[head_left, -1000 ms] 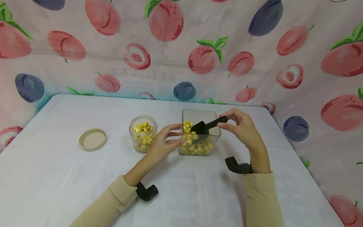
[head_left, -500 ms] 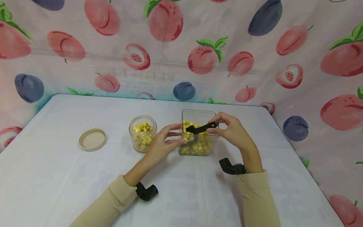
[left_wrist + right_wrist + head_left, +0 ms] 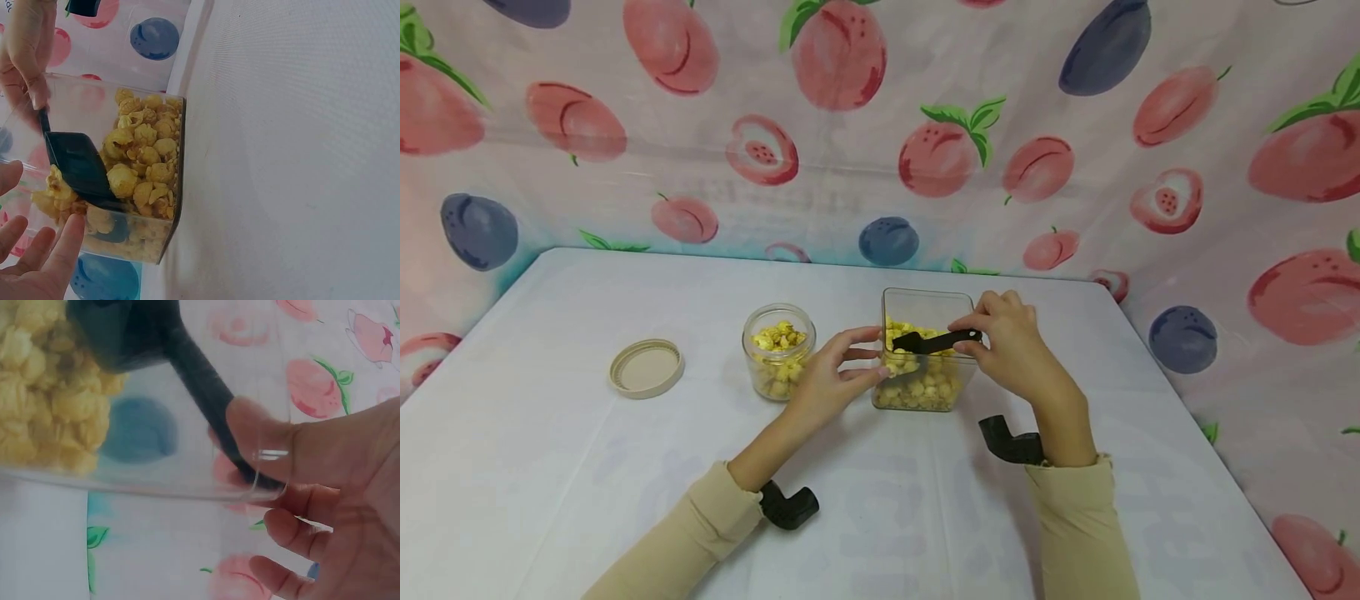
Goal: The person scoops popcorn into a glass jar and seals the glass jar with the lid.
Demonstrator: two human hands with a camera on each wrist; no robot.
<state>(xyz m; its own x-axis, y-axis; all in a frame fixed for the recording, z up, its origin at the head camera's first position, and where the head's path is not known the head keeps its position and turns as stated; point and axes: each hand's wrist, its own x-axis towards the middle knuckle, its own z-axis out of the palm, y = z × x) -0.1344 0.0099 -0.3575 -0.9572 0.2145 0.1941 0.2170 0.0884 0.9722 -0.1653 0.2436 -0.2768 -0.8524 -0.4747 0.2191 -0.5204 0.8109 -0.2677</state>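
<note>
A clear square plastic box [image 3: 929,302] of yellow popcorn [image 3: 147,140] stands right of centre in the head view. My right hand [image 3: 1015,350] pinches the handle of a black scoop [image 3: 942,341] between thumb and fingers over the box's right side. In the left wrist view, the blade is in the popcorn, with pieces next to it on the left-hand side. Through the clear wall, the right wrist view shows the thumb along the scoop's handle [image 3: 203,390]. My left hand [image 3: 835,371] touches the box's left side with spread, extended fingers, thumb at the near corner.
Left of the box stands a round clear jar [image 3: 753,367] without its lid, popcorn inside, partly behind my left hand. A beige round lid [image 3: 646,369] lies farther left on the white-covered table [image 3: 887,533]. A fruit-printed cloth [image 3: 827,183] hangs behind.
My right hand has moved left over the box, sinking the scoop lower and farther left among the popcorn, and its wrist has turned slightly. The left hand and box have stayed put.
</note>
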